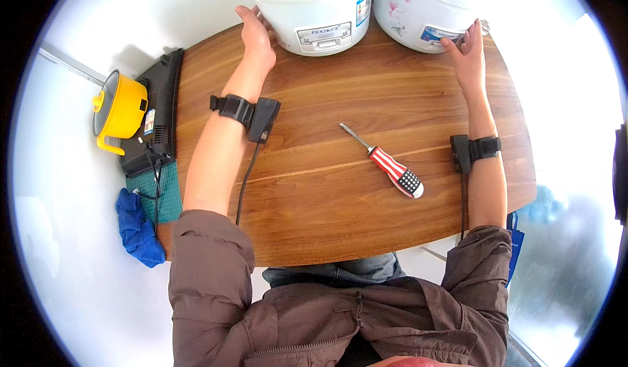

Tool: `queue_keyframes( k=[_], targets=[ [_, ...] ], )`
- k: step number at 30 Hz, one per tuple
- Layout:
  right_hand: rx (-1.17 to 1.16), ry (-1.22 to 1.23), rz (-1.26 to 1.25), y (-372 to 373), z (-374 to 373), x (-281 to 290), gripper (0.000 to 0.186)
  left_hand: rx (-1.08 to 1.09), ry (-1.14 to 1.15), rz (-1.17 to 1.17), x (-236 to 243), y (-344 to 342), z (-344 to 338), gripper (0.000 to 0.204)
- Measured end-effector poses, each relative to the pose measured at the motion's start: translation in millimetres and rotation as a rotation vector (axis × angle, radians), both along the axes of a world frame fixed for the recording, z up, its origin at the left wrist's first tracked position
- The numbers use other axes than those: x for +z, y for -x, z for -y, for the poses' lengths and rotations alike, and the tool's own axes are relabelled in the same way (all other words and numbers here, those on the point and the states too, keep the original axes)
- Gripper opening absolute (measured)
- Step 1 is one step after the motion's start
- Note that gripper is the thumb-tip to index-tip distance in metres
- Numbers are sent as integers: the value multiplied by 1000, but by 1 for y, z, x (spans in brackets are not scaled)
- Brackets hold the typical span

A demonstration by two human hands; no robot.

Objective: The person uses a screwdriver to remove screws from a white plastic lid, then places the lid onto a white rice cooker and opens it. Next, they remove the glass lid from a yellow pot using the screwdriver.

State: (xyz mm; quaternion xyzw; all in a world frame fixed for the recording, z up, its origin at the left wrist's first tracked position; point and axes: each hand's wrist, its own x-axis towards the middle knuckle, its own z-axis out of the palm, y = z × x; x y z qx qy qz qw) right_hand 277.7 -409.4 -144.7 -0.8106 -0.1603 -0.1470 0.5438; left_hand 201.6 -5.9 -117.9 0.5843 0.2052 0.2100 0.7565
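Observation:
Two white rice cookers stand side by side at the far edge of the table, their tops cut off by the picture's edge. My left hand [257, 33] is at the left side of the left rice cooker [314, 14], fingers apart and partly hidden by its body. The right rice cooker [413, 14] has pink flowers on its front. Against its right side rests my right hand [468, 56], thumb and fingers spread. A screwdriver [392, 171] with a red, white and black handle lies mid-table, its tip toward the far left, untouched by either hand.
On the left, a yellow electric pot [124, 108] sits on a black device [163, 99]. Below are a green cutting mat [169, 193] and a blue cloth [137, 229]. Black cables run from both wrist straps. A blue bag [515, 243] hangs beyond the wooden table's [314, 216] right edge.

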Motion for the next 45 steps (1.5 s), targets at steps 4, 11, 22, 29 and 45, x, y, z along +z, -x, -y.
queue_keyframes(
  k=[4, 11, 22, 29, 45],
  targets=[
    [38, -6, 49, -4, 6, -2, 102, -39, 81, -28, 17, 11, 9, 80],
    [-17, 76, 88, 7, 6, 2, 98, 27, 116, 38, 20, 16, 4, 76],
    [-254, 314, 129, 20, 5, 7, 80, -3, -358, -122, 0, 90, -14, 43],
    [-107, 325, 135, 87, -13, 64, 32, -184, -1125, -84, 0, 216, -28, 31],
    [392, 694, 74, 253, -46, 32, 37, 1308, -989, -568, 81, 286, -258, 58]
  ],
)
